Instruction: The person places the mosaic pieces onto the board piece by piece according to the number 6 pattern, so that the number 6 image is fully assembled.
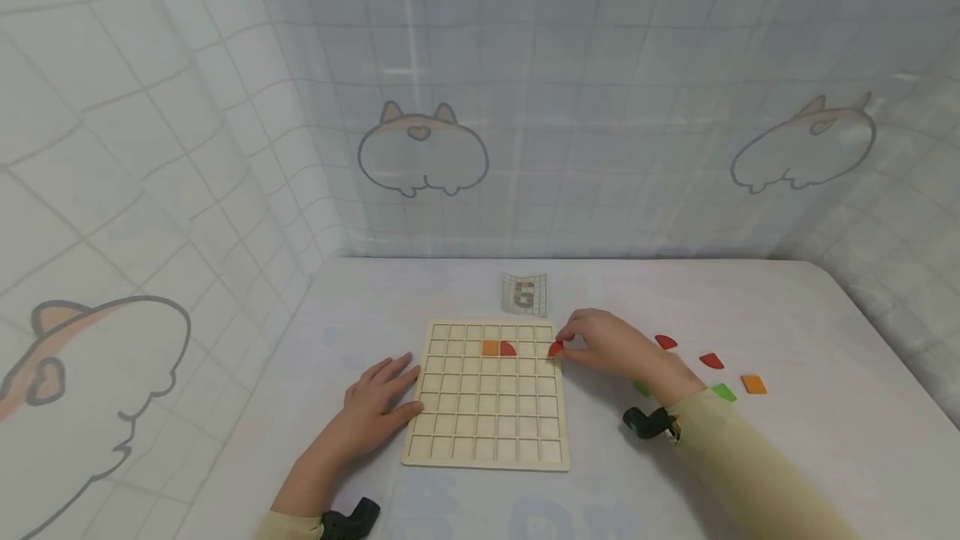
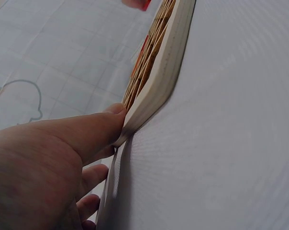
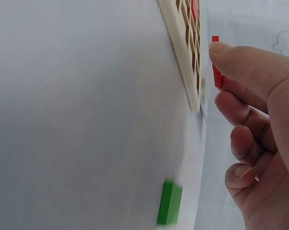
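A pale wooden grid board [image 1: 486,466] lies on the table in the head view. In its second row from the far edge, an orange square tile [image 1: 490,347] and a red quarter-round tile [image 1: 507,349] sit side by side in cells. My left hand [image 1: 375,402] rests at the board's left edge, its thumb touching the rim and its fingers extended. Over the board's right edge, my right hand [image 1: 609,344] pinches another red rounded tile [image 3: 216,72] between thumb and index finger. The right wrist view shows this tile edge-on, with the other fingers loosely curled.
Right of the board lie two red tiles [image 1: 666,342], an orange square tile [image 1: 753,384] and green tiles [image 1: 724,392], one partly behind the right forearm. Beyond the board's far edge lies a small card [image 1: 525,295] with a G-shaped pattern. Patterned curtains surround the table.
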Demonstrator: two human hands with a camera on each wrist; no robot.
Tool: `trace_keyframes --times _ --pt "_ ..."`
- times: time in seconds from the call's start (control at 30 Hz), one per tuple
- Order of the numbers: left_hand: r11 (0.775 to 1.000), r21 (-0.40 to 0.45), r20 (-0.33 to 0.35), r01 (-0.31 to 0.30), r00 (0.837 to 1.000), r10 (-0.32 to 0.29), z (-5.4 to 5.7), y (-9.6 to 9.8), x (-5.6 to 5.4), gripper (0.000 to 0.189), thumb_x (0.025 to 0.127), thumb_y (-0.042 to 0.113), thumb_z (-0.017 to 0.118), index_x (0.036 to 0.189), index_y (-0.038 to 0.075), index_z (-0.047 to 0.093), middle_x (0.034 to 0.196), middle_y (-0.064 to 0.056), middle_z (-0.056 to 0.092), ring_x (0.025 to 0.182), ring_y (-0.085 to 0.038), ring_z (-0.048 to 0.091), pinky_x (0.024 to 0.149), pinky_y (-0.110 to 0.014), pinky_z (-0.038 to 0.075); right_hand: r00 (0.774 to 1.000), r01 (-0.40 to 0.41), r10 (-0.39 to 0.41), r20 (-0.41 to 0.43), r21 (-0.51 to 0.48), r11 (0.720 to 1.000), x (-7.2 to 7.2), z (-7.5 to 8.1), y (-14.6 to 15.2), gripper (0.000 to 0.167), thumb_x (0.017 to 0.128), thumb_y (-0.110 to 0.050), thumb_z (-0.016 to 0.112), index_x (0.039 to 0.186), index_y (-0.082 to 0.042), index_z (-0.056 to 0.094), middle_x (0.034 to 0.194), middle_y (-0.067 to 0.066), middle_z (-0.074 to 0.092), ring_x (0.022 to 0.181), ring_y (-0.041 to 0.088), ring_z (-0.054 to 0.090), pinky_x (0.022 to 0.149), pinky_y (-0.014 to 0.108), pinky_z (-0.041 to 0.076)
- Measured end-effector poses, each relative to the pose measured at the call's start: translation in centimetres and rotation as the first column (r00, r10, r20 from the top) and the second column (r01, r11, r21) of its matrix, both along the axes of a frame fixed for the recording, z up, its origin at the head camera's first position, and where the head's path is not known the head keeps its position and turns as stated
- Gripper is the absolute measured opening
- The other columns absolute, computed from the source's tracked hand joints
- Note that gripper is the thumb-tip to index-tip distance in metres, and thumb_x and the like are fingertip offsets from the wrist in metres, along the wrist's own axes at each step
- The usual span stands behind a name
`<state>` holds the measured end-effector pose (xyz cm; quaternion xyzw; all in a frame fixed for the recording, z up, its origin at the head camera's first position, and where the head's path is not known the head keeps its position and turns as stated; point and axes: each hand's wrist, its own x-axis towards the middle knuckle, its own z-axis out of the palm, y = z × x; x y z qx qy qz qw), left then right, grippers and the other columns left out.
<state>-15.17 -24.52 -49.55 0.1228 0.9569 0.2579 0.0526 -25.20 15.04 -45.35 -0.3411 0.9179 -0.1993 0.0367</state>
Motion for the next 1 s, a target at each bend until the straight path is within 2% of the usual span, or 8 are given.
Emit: trace_keyframes --times 0.27,0.43,0.67,0.9,1.0 --pt "1.0 0.005 0.002 -0.006 1.0 0.006 -0.2 0.0 0.0 0.064 0.093 0.044 0.067 0.148 0.016 0.048 0.16 -0.004 0.029 0.147 -0.035 0.016 0.106 -0.067 0.015 0.997 -0.07 0.07 -0.039 0.019 0.997 -1.0 -0.1 -3.1 0.023 0.087 -0.038 0.078 0.097 -0.018 0.078 0.089 -0.01 0.065 0.086 0.012 0.06 0.079 0.03 0.051" --pt "1.0 -0.005 -0.003 -0.01 1.0 0.01 -0.2 -0.1 -0.1 0.064 0.093 0.044 0.067 0.148 0.016 0.048 0.16 -0.004 0.029 0.147 -0.035 0.016 0.106 -0.067 0.015 0.99 -0.119 0.122 -0.072 0.043 0.992 -1.4 0.0 -5.2 0.02 0.089 -0.035 0.076 0.096 -0.016 0.078 0.09 -0.008 0.066 0.087 0.011 0.059 0.08 0.03 0.05" --pt "1.0 -0.005 0.009 -0.011 1.0 0.011 -0.1 -0.2 -0.1 0.065 0.093 0.045 0.066 0.149 0.017 0.048 0.16 -0.003 0.029 0.147 -0.035 0.015 0.106 -0.067 0.015 0.985 -0.153 0.159 -0.067 0.079 0.985 -1.7 0.0 -7.8 0.022 0.092 -0.035 0.072 0.1 -0.016 0.078 0.092 -0.007 0.065 0.086 0.008 0.057 0.078 0.028 0.05" --pt "1.0 -0.001 -0.001 -0.003 1.0 0.003 -0.3 -0.2 -0.2 0.065 0.094 0.047 0.065 0.149 0.017 0.048 0.16 -0.003 0.029 0.147 -0.035 0.016 0.106 -0.067 0.016 0.98 -0.178 0.187 -0.066 0.115 0.977 -1.9 0.1 -10.0 0.02 0.094 -0.035 0.07 0.096 -0.017 0.077 0.086 -0.01 0.06 0.078 0.007 0.052 0.071 0.025 0.047" --pt "1.0 -0.015 0.004 -0.011 1.0 0.011 -0.4 -0.1 -0.2 0.065 0.093 0.048 0.065 0.149 0.018 0.048 0.16 -0.002 0.029 0.147 -0.034 0.016 0.107 -0.068 0.016 0.979 -0.184 0.192 -0.064 0.121 0.976 -2.0 0.2 -10.8 0.021 0.094 -0.036 0.07 0.098 -0.017 0.077 0.087 -0.009 0.062 0.08 0.007 0.054 0.073 0.025 0.047"
